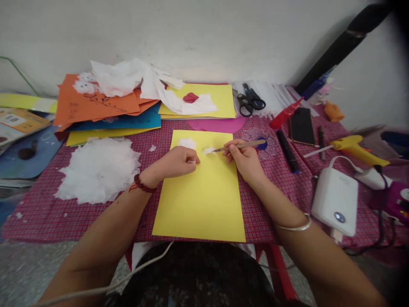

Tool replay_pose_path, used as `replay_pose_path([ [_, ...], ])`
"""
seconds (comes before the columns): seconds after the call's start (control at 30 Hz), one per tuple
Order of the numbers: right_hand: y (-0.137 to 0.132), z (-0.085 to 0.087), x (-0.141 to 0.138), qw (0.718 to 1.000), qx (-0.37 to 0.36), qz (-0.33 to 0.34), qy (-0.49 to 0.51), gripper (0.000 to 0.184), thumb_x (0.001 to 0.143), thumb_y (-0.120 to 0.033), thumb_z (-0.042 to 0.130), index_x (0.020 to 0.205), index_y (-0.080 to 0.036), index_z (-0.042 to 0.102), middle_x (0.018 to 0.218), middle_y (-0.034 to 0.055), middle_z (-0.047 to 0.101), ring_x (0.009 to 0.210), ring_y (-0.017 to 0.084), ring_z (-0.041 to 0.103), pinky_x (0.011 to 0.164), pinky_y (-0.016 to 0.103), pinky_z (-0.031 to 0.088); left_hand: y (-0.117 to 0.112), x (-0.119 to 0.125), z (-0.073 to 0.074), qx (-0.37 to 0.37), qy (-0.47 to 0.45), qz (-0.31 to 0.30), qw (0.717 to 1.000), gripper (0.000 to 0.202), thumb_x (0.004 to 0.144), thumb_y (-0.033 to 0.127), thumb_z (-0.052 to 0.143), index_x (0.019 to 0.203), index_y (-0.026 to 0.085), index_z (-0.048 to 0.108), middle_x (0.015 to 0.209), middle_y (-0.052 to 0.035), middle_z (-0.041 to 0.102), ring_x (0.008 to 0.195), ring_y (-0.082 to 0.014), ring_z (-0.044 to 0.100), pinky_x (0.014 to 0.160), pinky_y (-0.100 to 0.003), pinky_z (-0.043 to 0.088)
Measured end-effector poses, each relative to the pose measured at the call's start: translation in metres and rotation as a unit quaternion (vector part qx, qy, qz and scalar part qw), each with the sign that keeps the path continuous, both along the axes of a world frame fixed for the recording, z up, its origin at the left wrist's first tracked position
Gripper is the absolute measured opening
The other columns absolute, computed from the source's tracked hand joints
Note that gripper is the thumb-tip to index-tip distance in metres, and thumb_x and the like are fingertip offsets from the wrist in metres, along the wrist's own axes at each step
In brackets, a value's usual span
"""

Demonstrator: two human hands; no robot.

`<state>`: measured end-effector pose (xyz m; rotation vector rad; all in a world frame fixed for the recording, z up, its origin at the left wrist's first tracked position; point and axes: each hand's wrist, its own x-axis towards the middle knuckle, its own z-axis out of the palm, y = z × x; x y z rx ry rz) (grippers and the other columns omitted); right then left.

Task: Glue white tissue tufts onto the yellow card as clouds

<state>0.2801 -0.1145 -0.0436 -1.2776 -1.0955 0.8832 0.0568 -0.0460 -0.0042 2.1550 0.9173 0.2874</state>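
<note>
A yellow paper sheet lies in front of me on the checked red cloth. My left hand rests on its upper part with the fingers curled shut, next to a white tissue scrap. My right hand pinches a thin wooden brush. The brush tip touches another small white tissue scrap on the sheet. Behind the right hand sits a clear dish with something blue in it.
A heap of torn white tissue lies at left. Coloured paper sheets, crumpled tissue and black scissors lie at the back. At right are a red bottle, phone, black marker, yellow glue gun and white power bank.
</note>
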Motion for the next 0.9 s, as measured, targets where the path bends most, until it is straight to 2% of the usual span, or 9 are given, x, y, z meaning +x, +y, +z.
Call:
replay_pose_path([
  [0.1, 0.000, 0.001, 0.002, 1.000, -0.003, -0.011, 0.027, 0.024, 0.085, -0.043, 0.063, 0.083, -0.019, 0.062, 0.067, -0.0009, 0.063, 0.052, 0.008, 0.055, 0.050, 0.023, 0.044, 0.000, -0.001, 0.003, -0.062, -0.022, 0.004, 0.998, 0.013, 0.068, 0.015, 0.054, 0.070, 0.014, 0.067, 0.061, 0.0003, 0.060, 0.047, -0.0076, 0.042, 0.047, -0.021, 0.029],
  [0.2, 0.000, 0.002, 0.004, 0.998, -0.010, -0.014, 0.056, 0.024, 0.085, -0.042, 0.062, 0.082, -0.018, 0.061, 0.063, -0.0017, 0.062, 0.050, 0.008, 0.055, 0.051, 0.023, 0.044, 0.001, -0.001, 0.004, -0.118, -0.061, 0.014, 0.991, 0.011, 0.071, 0.020, 0.056, 0.062, 0.014, 0.058, 0.082, -0.0033, 0.068, 0.056, -0.0077, 0.049, 0.052, -0.021, 0.034],
  [0.23, 0.000, 0.002, 0.004, 0.998, -0.010, -0.015, 0.061, 0.024, 0.085, -0.042, 0.062, 0.082, -0.018, 0.061, 0.063, -0.0019, 0.062, 0.049, 0.008, 0.055, 0.050, 0.023, 0.045, 0.001, -0.001, 0.004, -0.127, -0.076, 0.019, 0.989, 0.013, 0.072, 0.022, 0.057, 0.062, 0.014, 0.057, 0.084, -0.0036, 0.068, 0.060, -0.0086, 0.052, 0.054, -0.021, 0.036],
  [0.4, 0.001, 0.001, 0.004, 0.998, -0.012, -0.013, 0.066, 0.021, 0.086, -0.039, 0.061, 0.082, -0.018, 0.061, 0.062, -0.0018, 0.063, 0.048, 0.008, 0.055, 0.049, 0.022, 0.044, -0.001, 0.004, 0.000, -0.106, -0.133, 0.050, 0.984, 0.017, 0.076, 0.031, 0.064, 0.073, 0.015, 0.068, 0.072, -0.0018, 0.066, 0.067, -0.0116, 0.056, 0.061, -0.023, 0.041],
  [0.6, 0.002, 0.000, 0.004, 0.997, -0.009, -0.011, 0.076, 0.022, 0.086, -0.039, 0.062, 0.081, -0.017, 0.062, 0.061, -0.0023, 0.061, 0.047, 0.007, 0.055, 0.048, 0.022, 0.043, -0.005, 0.017, -0.011, -0.075, -0.152, 0.080, 0.982, 0.022, 0.079, 0.034, 0.064, 0.082, 0.014, 0.073, 0.081, -0.0038, 0.071, 0.073, -0.0126, 0.060, 0.067, -0.024, 0.044],
  [0.67, 0.003, -0.001, 0.005, 0.997, -0.007, -0.009, 0.075, 0.022, 0.086, -0.038, 0.062, 0.081, -0.017, 0.061, 0.061, -0.0025, 0.061, 0.047, 0.007, 0.054, 0.048, 0.022, 0.043, -0.004, 0.019, -0.016, -0.075, -0.159, 0.078, 0.981, 0.021, 0.079, 0.032, 0.063, 0.085, 0.014, 0.071, 0.082, -0.0035, 0.070, 0.072, -0.0118, 0.059, 0.066, -0.023, 0.044],
  [0.73, 0.003, -0.001, 0.005, 0.997, -0.004, -0.006, 0.076, 0.021, 0.086, -0.038, 0.061, 0.081, -0.017, 0.061, 0.061, -0.0026, 0.062, 0.047, 0.007, 0.054, 0.049, 0.022, 0.043, -0.002, 0.019, -0.020, -0.085, -0.171, 0.084, 0.978, 0.021, 0.077, 0.030, 0.064, 0.091, 0.015, 0.068, 0.074, -0.0003, 0.066, 0.064, -0.0094, 0.056, 0.059, -0.021, 0.041],
  [0.8, 0.003, -0.001, 0.005, 0.997, -0.004, -0.005, 0.080, 0.020, 0.087, -0.037, 0.061, 0.081, -0.018, 0.061, 0.062, -0.0023, 0.062, 0.047, 0.007, 0.054, 0.048, 0.022, 0.043, -0.001, 0.017, -0.018, -0.103, -0.176, 0.099, 0.974, 0.023, 0.074, 0.027, 0.066, 0.093, 0.015, 0.063, 0.065, 0.0037, 0.059, 0.055, -0.0075, 0.050, 0.053, -0.019, 0.036],
  [0.9, 0.003, -0.001, 0.005, 0.997, -0.004, -0.005, 0.080, 0.021, 0.087, -0.038, 0.062, 0.081, -0.018, 0.061, 0.062, -0.0019, 0.062, 0.047, 0.007, 0.055, 0.048, 0.022, 0.044, 0.002, 0.015, -0.004, -0.119, -0.149, 0.110, 0.976, 0.017, 0.072, 0.028, 0.067, 0.081, 0.015, 0.061, 0.060, 0.0037, 0.056, 0.053, -0.0075, 0.049, 0.051, -0.019, 0.036],
])
